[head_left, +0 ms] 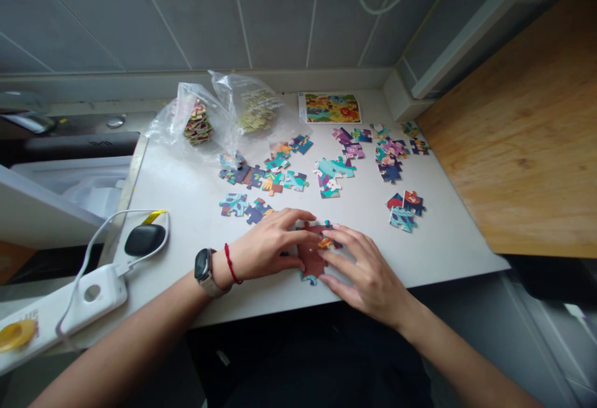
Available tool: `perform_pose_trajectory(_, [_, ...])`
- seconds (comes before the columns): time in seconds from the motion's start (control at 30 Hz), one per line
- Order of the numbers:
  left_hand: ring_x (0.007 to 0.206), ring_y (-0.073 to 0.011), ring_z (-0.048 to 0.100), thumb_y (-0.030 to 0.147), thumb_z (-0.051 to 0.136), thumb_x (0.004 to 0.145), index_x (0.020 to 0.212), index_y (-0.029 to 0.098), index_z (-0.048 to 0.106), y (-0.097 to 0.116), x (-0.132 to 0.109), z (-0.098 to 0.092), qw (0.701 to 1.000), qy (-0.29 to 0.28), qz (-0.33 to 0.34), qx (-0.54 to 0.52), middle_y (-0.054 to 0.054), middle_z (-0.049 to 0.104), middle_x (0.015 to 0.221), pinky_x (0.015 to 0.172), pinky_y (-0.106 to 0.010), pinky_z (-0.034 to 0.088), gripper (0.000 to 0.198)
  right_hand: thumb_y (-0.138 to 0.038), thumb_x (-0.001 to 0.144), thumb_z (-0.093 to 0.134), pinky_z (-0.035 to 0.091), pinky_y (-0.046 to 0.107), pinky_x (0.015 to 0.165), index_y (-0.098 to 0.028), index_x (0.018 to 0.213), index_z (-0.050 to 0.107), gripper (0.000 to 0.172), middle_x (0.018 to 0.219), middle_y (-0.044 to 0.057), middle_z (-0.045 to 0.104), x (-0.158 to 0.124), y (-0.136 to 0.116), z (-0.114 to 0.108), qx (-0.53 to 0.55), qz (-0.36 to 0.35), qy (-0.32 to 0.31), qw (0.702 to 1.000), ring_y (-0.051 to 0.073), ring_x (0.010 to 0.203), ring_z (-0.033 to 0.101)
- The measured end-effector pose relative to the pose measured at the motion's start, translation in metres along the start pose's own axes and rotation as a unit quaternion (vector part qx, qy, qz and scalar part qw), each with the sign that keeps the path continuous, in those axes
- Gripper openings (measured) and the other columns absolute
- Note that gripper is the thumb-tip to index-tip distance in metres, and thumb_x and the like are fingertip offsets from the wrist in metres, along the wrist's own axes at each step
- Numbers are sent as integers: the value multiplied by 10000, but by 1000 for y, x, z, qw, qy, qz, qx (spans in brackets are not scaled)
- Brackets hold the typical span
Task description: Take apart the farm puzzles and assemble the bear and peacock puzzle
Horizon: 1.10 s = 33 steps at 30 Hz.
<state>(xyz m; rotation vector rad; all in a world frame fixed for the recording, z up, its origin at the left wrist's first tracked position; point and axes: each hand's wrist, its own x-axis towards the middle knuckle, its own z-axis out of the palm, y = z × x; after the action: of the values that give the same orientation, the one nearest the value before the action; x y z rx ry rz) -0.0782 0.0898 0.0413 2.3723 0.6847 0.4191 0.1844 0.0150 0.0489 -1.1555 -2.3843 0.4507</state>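
The small cluster of dark red cardboard jigsaw pieces (311, 259) lies close to the front edge of the white countertop (186, 209), with only a narrow strip of bare surface before the drop; open surface runs from it toward the left, and a looser spread of multicoloured jigsaw pieces (289, 178) lies just above it. The left hand (268, 246) comes in from the left, its fingers (291, 224) pressed together and resting across the cluster's upper left; whether they pinch anything, I cannot tell. The right hand (364, 274) lies opposite, its fingers (347, 252) spread over the cluster's right side, touching the pieces and a small orange piece (325, 243). A black smartwatch (203, 265) and a red string bracelet (229, 264) circle the left wrist; a white power bank (88, 293) with a white cable and a black oval case (145, 240) lie at the left; clear plastic bags (252, 103) and a colourful jungle picture card (330, 108) sit at the back against grey tiles (280, 22); a plywood board (513, 147) stands at the right.
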Motion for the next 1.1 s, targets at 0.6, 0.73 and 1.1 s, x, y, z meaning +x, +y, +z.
perform_pose_trajectory(0.6, [967,-212,679,214,604,1037,1076,204,725,-8,10,-1,987,157,44,8,-86,752,985,874,-361,572,128,-193,985,637,540,444,952,-239,1007,757,130,1081,79,718,-4,33,3,37,120,129,984,255,1063,653])
perform_pose_trajectory(0.73, [913,-208,670,204,618,1026,1031,205,720,-14,12,5,981,190,28,29,-76,740,941,862,-379,565,102,-184,977,648,538,437,932,-237,1006,759,126,1091,81,720,-5,35,4,39,115,135,983,258,1057,654])
perform_pose_trajectory(1.1, [967,-230,652,355,585,1039,989,212,732,-8,12,8,982,166,-20,85,-92,720,992,954,-429,545,212,-194,961,678,533,427,944,-244,1001,770,111,1106,75,724,-11,37,6,42,110,126,985,266,1075,660])
